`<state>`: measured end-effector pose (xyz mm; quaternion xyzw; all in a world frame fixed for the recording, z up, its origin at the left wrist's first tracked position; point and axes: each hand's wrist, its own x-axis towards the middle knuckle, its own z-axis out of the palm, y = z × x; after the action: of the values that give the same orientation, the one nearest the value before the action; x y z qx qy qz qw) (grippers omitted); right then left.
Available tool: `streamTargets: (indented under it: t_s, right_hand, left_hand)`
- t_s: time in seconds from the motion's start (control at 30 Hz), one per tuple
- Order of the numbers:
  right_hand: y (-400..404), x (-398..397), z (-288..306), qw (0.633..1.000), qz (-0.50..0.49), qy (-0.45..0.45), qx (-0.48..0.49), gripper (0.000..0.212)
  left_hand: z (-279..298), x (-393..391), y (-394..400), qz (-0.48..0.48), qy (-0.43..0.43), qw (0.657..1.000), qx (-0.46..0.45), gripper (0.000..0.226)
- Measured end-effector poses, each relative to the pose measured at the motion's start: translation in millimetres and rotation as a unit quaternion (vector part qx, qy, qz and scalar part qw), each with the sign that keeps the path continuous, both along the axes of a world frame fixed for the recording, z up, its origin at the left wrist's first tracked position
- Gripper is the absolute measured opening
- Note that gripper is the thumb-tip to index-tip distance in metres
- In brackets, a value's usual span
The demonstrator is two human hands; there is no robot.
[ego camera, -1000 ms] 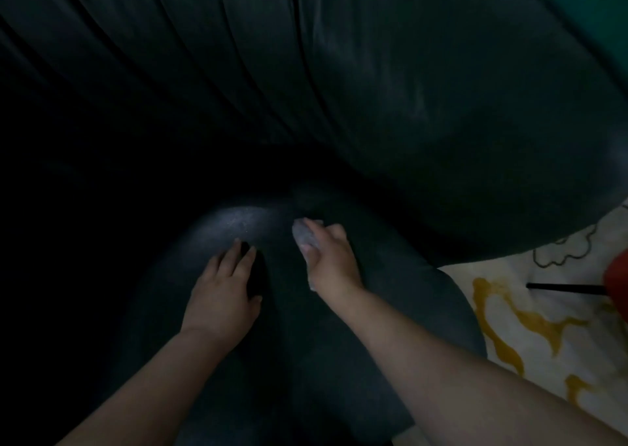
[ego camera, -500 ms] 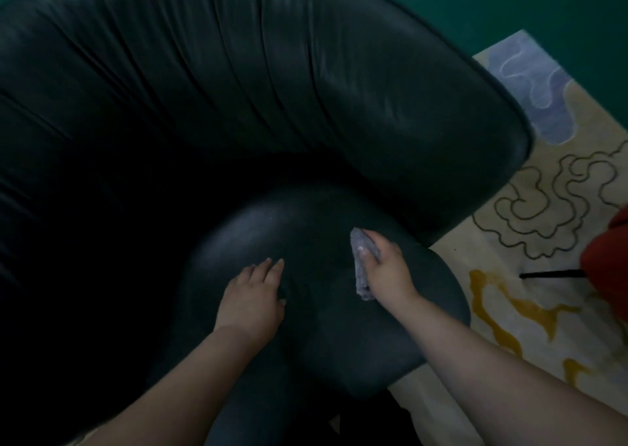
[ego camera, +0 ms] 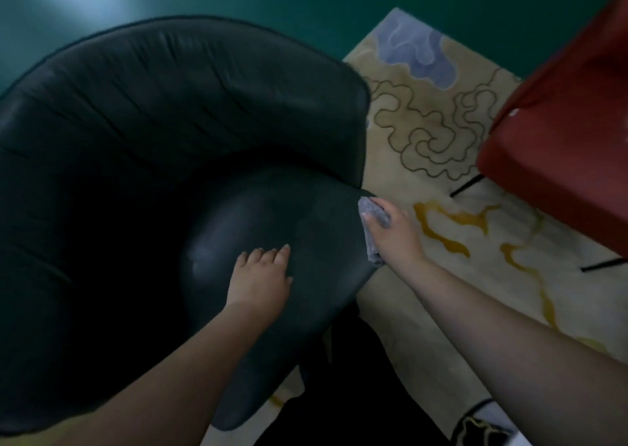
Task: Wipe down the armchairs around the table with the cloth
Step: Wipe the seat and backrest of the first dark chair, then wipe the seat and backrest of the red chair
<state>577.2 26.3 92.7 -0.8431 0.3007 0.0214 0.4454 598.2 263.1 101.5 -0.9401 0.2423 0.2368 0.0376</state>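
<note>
We have the grey cloth (ego camera: 373,223) at the right edge of the dark armchair's (ego camera: 190,112) seat, gripped in our right hand (ego camera: 396,233). We judge the seat wipe nearly finished; next comes the armrest. Our left hand (ego camera: 260,280) rests flat, fingers straight, bracing on the cushion.

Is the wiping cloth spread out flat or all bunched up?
Bunched up. The grey cloth sits wadded under the right hand at the seat's edge.

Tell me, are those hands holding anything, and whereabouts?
The right hand grips a bunched grey cloth around its middle, at the seat's right edge. The left hand holds nothing, resting flat on the seat.
</note>
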Motion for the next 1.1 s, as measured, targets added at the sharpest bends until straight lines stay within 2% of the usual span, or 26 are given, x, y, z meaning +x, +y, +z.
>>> streamTargets:
  t_s: [0.2, 0.3, 0.57, 0.87, 1.1]
  right_hand:
    - [-59, -62, 53, 0.995, -0.100, -0.003, -0.005, 0.043]
    - [-88, -84, 66, 0.992, -0.124, -0.002, -0.036, 0.039]
    - [-188, -144, 89, 0.973, -0.228, 0.019, -0.028, 0.036]
    - [-316, -202, 80, 0.941, -0.338, 0.016, -0.011, 0.037]
    - [-383, -203, 67, 0.926, -0.376, 0.013, 0.001, 0.038]
  left_hand:
    - [44, -3, -80, -0.108, -0.025, 0.994, -0.024, 0.061]
    - [58, -5, -122, -0.154, -0.033, 0.987, -0.038, 0.061]
    - [73, -25, -250, -0.276, -0.032, 0.960, -0.034, 0.059]
    - [77, -43, -400, -0.362, -0.040, 0.931, -0.011, 0.058]
    - [82, -34, -486, -0.388, -0.035, 0.920, -0.029, 0.061]
